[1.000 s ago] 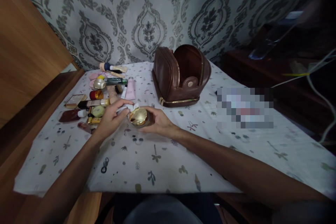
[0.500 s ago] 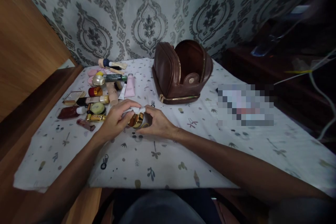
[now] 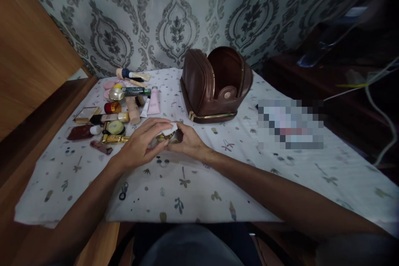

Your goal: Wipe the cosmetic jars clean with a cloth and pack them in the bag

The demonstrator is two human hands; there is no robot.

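Between my two hands, above the printed cloth, is a jar with a shiny gold lid [image 3: 163, 137], largely covered by fingers. My left hand [image 3: 144, 143] is closed around a white wipe [image 3: 169, 129], pressing it over the lid. From the other side my right hand [image 3: 190, 143] grips the jar's body, thumb in front and fingers behind. Just left of my left hand lie a gold tube [image 3: 116, 138] and a round compact with a pale green top [image 3: 115, 127]. A beige tube [image 3: 133, 110] rests behind that hand.
An unzipped brown leather bag [image 3: 216, 87] stands at the back centre. Several cosmetics spread over the left side, among them a pink tube [image 3: 153, 100], a dark red bottle [image 3: 79, 132] and a small metal bowl [image 3: 116, 94]. A blurred-out flat object [image 3: 289, 124] lies right.
My left hand has shifted right and over the lid with the wipe, its fingers now covering more of the jar. The right hand stays in nearly the same place.
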